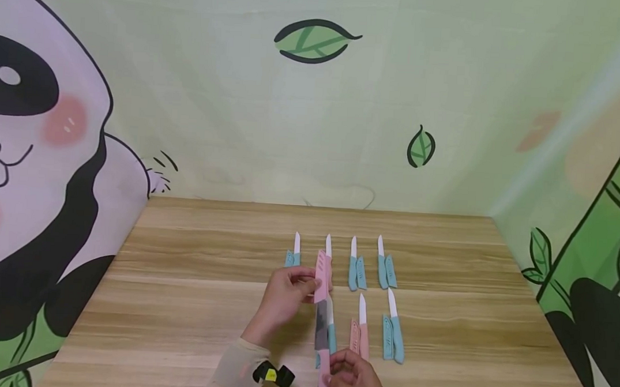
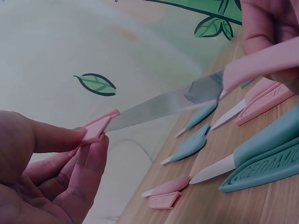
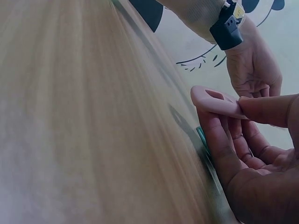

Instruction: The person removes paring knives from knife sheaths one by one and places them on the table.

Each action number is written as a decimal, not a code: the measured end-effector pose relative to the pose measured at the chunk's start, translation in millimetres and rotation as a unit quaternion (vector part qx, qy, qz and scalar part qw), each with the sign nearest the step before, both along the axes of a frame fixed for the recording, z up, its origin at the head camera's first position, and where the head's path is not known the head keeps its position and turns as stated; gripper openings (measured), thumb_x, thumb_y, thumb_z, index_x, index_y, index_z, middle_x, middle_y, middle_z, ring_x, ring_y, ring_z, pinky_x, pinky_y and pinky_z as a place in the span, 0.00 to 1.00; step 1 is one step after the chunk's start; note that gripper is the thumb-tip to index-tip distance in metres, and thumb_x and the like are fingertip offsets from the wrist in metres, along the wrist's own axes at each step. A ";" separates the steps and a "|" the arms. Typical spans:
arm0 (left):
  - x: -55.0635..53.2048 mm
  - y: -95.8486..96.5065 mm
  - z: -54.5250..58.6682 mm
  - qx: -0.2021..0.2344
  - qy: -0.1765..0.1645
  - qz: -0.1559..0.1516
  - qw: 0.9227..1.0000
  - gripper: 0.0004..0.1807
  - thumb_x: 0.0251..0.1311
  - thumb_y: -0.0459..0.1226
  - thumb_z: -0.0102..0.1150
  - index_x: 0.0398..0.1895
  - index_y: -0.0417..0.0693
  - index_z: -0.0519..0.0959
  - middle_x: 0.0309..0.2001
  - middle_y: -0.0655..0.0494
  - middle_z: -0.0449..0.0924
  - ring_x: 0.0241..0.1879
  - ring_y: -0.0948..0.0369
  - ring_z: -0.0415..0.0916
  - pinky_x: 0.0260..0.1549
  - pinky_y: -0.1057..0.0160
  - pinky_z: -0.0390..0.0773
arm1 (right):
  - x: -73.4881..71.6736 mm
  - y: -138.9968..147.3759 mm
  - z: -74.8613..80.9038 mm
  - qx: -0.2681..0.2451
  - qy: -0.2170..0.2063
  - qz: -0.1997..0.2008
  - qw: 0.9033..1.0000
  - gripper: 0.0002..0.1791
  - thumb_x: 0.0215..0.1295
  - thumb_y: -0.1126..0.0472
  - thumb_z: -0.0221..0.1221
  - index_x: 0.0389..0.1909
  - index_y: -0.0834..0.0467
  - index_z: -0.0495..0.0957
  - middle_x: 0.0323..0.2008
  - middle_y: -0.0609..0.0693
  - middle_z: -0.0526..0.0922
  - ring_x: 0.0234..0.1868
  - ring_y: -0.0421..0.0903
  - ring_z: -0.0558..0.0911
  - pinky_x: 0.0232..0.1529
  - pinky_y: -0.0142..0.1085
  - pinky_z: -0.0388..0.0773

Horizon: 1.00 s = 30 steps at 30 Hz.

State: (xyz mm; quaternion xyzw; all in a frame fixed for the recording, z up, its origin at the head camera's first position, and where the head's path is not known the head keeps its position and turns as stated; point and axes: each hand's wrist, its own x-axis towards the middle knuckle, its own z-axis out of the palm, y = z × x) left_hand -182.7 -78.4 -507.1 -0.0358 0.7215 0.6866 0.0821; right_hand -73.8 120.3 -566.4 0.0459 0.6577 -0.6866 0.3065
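Note:
My left hand (image 1: 280, 305) pinches a pink blade sheath (image 1: 320, 275) between thumb and fingers. Its mouth faces a knife (image 1: 322, 327) with a grey blade and a pink handle. That handle is gripped by my right hand (image 1: 356, 381), nearer the front of the table. In the left wrist view the blade (image 2: 163, 106) slants down to the sheath, its tip at or just inside the opening; how deep it sits I cannot tell. From the right wrist, the handle's looped end (image 3: 217, 102) shows between thumb and fingers.
Several small white-bladed knives lie on the wooden table (image 1: 180, 303), each beside its sheath. A blue-handled knife (image 1: 398, 336) and a pink-handled one (image 1: 363, 328) lie right of the held knife. Another blue-handled knife (image 1: 331, 330) is partly covered by it. A printed backdrop (image 1: 215, 97) stands behind.

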 end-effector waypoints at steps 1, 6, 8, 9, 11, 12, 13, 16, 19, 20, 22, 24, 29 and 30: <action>-0.4 -0.4 0.3 0.001 0.000 0.002 1.000 0.10 0.67 0.29 0.63 0.49 0.34 0.85 0.38 0.45 0.86 0.34 0.62 0.83 0.37 0.61 0.89 | 0.0 0.1 0.1 -0.001 0.001 0.002 1.000 0.16 0.65 0.69 0.64 0.52 0.66 0.75 0.38 0.50 0.83 0.34 0.41 0.84 0.36 0.34 0.86; -3.4 -2.2 -0.2 0.006 0.006 0.017 1.000 0.10 0.66 0.28 0.63 0.48 0.33 0.85 0.37 0.46 0.84 0.33 0.62 0.82 0.36 0.62 0.89 | 1.1 0.1 0.6 -0.021 0.018 0.012 1.000 0.17 0.64 0.69 0.64 0.52 0.69 0.74 0.38 0.50 0.82 0.36 0.41 0.84 0.38 0.33 0.86; -4.5 -3.0 0.3 0.007 0.008 0.023 1.000 0.10 0.66 0.27 0.63 0.48 0.32 0.85 0.38 0.45 0.84 0.33 0.62 0.82 0.36 0.62 0.89 | 1.7 -0.2 0.8 -0.032 0.019 0.015 0.999 0.18 0.63 0.69 0.64 0.52 0.69 0.74 0.38 0.49 0.81 0.37 0.41 0.83 0.39 0.33 0.86; -4.9 -3.4 1.0 0.007 0.007 0.026 1.000 0.10 0.66 0.27 0.63 0.49 0.33 0.85 0.38 0.45 0.84 0.33 0.62 0.82 0.36 0.62 0.89 | 2.0 -0.1 0.5 -0.037 0.020 0.017 0.999 0.18 0.63 0.69 0.64 0.52 0.70 0.73 0.39 0.49 0.81 0.37 0.41 0.83 0.39 0.32 0.85; -5.4 -4.2 2.6 0.006 0.006 0.030 1.000 0.11 0.66 0.27 0.63 0.49 0.33 0.85 0.39 0.44 0.84 0.33 0.62 0.82 0.36 0.62 0.90 | 2.6 -0.6 0.0 -0.039 0.017 0.019 0.999 0.18 0.63 0.69 0.63 0.52 0.69 0.73 0.39 0.49 0.81 0.37 0.41 0.83 0.39 0.32 0.85; -5.4 -4.6 3.4 0.006 0.005 0.032 0.999 0.11 0.66 0.27 0.63 0.49 0.33 0.85 0.39 0.44 0.84 0.33 0.62 0.82 0.36 0.61 0.90 | 2.8 -0.7 -0.1 -0.038 0.016 0.020 0.999 0.18 0.62 0.69 0.63 0.52 0.70 0.73 0.39 0.49 0.81 0.37 0.41 0.83 0.40 0.31 0.84; -5.7 -4.9 3.7 0.007 0.003 0.034 0.999 0.11 0.66 0.27 0.63 0.50 0.33 0.85 0.39 0.44 0.84 0.33 0.62 0.82 0.36 0.61 0.90 | 3.1 -0.9 -0.1 -0.036 0.015 0.021 0.999 0.18 0.62 0.70 0.63 0.51 0.69 0.73 0.38 0.49 0.80 0.37 0.41 0.83 0.40 0.31 0.84; -7.0 -5.4 3.8 0.010 0.000 0.036 0.999 0.11 0.66 0.27 0.63 0.50 0.34 0.85 0.40 0.44 0.84 0.33 0.61 0.83 0.37 0.61 0.90 | 3.3 -0.9 -0.6 -0.030 0.018 0.025 0.999 0.18 0.62 0.70 0.63 0.51 0.70 0.73 0.38 0.48 0.80 0.38 0.40 0.83 0.39 0.31 0.84; -7.9 -5.6 3.3 0.008 -0.001 0.036 0.999 0.11 0.67 0.28 0.63 0.50 0.34 0.85 0.40 0.44 0.84 0.34 0.61 0.83 0.37 0.61 0.90 | 3.0 0.2 -0.8 -0.036 0.024 0.030 0.999 0.18 0.62 0.70 0.62 0.52 0.71 0.72 0.38 0.48 0.80 0.38 0.40 0.82 0.39 0.29 0.83; -8.0 -5.5 3.5 0.007 0.000 0.036 0.999 0.11 0.67 0.28 0.63 0.50 0.35 0.85 0.40 0.44 0.85 0.34 0.61 0.83 0.37 0.61 0.90 | 2.9 0.5 -1.0 -0.039 0.027 0.032 0.998 0.18 0.62 0.70 0.61 0.52 0.72 0.72 0.38 0.48 0.80 0.38 0.40 0.82 0.39 0.29 0.83; -7.8 -5.0 3.7 0.005 0.000 0.036 0.999 0.11 0.67 0.28 0.63 0.50 0.35 0.85 0.40 0.45 0.84 0.34 0.61 0.83 0.37 0.61 0.90 | 3.0 0.7 -1.0 -0.042 0.030 0.034 0.998 0.19 0.63 0.71 0.61 0.52 0.73 0.71 0.38 0.49 0.80 0.38 0.41 0.82 0.38 0.29 0.83; -7.4 -4.3 4.0 0.003 0.001 0.036 0.999 0.11 0.67 0.28 0.63 0.49 0.35 0.85 0.40 0.45 0.84 0.33 0.61 0.83 0.36 0.61 0.90 | 3.0 0.7 -1.0 -0.042 0.029 0.033 0.998 0.18 0.62 0.71 0.61 0.52 0.73 0.71 0.38 0.49 0.80 0.38 0.41 0.82 0.38 0.29 0.83; -5.3 -2.7 5.2 0.002 0.008 0.033 0.999 0.11 0.67 0.29 0.63 0.49 0.34 0.85 0.39 0.44 0.84 0.33 0.61 0.83 0.36 0.61 0.89 | 2.9 0.6 -1.0 -0.043 0.025 0.033 0.998 0.18 0.62 0.71 0.62 0.51 0.72 0.72 0.38 0.48 0.80 0.38 0.40 0.83 0.39 0.29 0.83; -5.0 -2.5 5.2 0.000 0.009 0.033 0.999 0.10 0.67 0.29 0.63 0.49 0.34 0.85 0.39 0.44 0.84 0.33 0.61 0.82 0.36 0.62 0.89 | 2.8 0.7 -1.1 -0.043 0.025 0.033 0.998 0.17 0.62 0.71 0.61 0.51 0.72 0.72 0.38 0.48 0.80 0.38 0.40 0.83 0.39 0.29 0.83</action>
